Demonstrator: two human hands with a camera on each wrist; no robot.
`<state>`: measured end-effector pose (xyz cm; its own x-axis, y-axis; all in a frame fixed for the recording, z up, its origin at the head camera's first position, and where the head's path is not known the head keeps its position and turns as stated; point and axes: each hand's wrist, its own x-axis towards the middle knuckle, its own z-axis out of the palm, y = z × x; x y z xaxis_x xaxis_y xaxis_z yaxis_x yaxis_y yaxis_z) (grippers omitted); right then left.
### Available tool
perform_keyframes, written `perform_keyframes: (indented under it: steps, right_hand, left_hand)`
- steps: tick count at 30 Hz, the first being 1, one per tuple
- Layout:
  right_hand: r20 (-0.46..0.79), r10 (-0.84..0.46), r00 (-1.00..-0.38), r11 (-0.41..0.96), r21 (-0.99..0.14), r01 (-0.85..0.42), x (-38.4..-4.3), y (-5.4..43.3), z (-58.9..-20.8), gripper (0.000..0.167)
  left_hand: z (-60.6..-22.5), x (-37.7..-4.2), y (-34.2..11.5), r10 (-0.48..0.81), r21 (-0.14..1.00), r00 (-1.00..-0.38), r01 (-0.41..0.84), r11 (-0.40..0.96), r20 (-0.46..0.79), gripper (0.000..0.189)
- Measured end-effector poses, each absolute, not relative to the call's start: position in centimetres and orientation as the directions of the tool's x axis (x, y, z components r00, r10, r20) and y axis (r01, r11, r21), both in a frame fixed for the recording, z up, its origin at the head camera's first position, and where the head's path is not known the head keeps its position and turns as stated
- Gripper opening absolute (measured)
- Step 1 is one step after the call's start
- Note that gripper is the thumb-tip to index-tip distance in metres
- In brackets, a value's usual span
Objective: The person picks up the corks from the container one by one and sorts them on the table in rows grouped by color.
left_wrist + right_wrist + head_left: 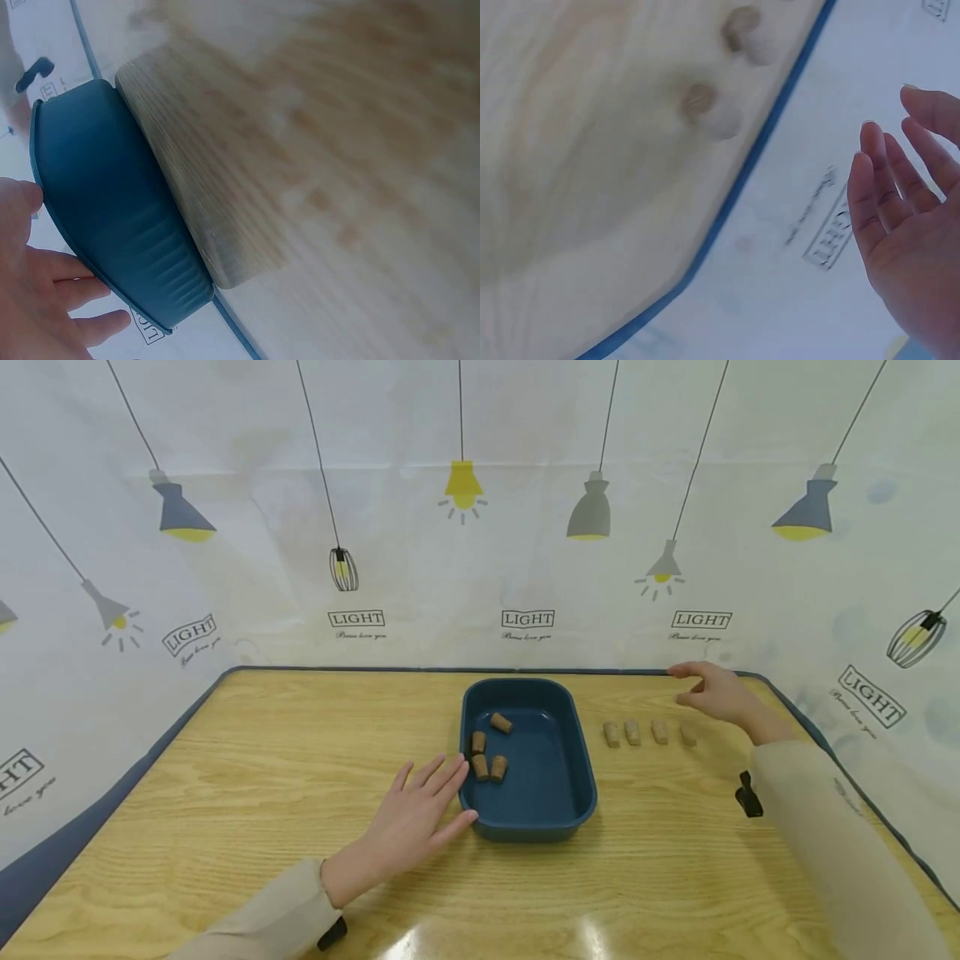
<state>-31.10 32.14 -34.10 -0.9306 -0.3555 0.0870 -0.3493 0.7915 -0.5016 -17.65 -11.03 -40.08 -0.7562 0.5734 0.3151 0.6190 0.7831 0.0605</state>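
A dark blue rectangular tub (pixel 527 833) stands mid-table in the head view, with several brown cork stoppers (pixel 501 722) in its left part. My left hand (pixel 408 822) rests its spread fingertips and thumb on the tub's left rim; the left wrist view also shows these fingers (pixel 79 292) at the rim. To the right of the tub, several paler cork stoppers (pixel 632 732) stand in a row on the table. Over the far right end of that row hovers my right hand (pixel 720 693), thumb and fingers apart. Nothing lies between its fingers (pixel 866 187) in the right wrist view.
The wooden table (pixel 300 727) has a dark blue edge along its back and sides. Behind it hangs a pale backdrop (pixel 420 560) printed with lamps. A black strap or clip (pixel 747 795) shows under the right sleeve.
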Motion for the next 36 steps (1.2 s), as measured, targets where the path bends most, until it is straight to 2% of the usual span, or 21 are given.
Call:
perform_keyframes:
  steps: [6, 15, 24, 36]
  right_hand:
    - [0.113, -0.404, -0.908, 0.771, -0.491, -0.405, -31.9, 27.8, -31.8, 0.042]
    - [0.154, -0.504, -0.850, 0.698, -0.507, -0.506, -33.2, 21.9, -30.6, 0.041]
    - [0.100, -0.622, -0.777, 0.627, -0.529, -0.571, -33.8, 16.4, -30.3, 0.041]
    - [0.018, -0.709, -0.705, 0.581, -0.552, -0.598, -33.6, 11.3, -31.4, 0.041]
  left_hand:
    - [-40.1, -17.6, -11.0, 0.575, 0.060, -0.756, 0.620, 0.783, 0.314, 0.062]
    - [-40.1, -17.6, -11.0, 0.575, 0.060, -0.757, 0.619, 0.783, 0.311, 0.062]
    - [-40.1, -17.7, -11.1, 0.574, 0.064, -0.754, 0.621, 0.781, 0.321, 0.062]
    - [-40.0, -17.7, -11.1, 0.577, 0.067, -0.757, 0.622, 0.780, 0.306, 0.062]
